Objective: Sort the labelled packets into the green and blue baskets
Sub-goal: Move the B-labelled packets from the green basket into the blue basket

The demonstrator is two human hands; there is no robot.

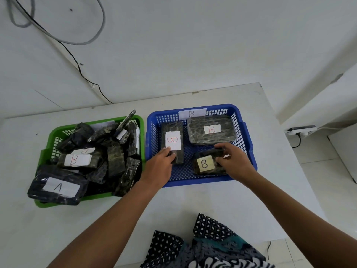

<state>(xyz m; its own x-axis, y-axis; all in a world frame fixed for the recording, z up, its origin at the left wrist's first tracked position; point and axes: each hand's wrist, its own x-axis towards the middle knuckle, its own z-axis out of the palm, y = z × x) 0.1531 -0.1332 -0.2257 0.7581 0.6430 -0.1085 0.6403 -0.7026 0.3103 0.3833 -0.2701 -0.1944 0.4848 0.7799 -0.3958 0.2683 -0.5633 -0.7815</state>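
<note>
Hands reach into the blue basket [201, 180], which sits on the white counter [193, 206] to the right of the green basket [58, 130], the two almost touching. The left hand [160, 167] rests its fingertips on the near end of a long dark packet [172, 142] with a white label marked B in red; the fingers are bent and close together, pressing or pinching that end, though a full grip cannot be made out. The right hand [234, 161] is closed around the right edge of a small packet [205, 164] with a yellowish label marked B in black, thumb on the near side and fingers over the far edge. This packet lies in the near right part of the blue basket. A larger packet [211, 130], also marked B in red, lies flat at the far right of the same basket. The green basket is heaped with dark packets; one near its front shows A [58, 187], another behind it shows B [76, 160]. Patterned cloth [204, 246] covers the near edge of view.
</note>
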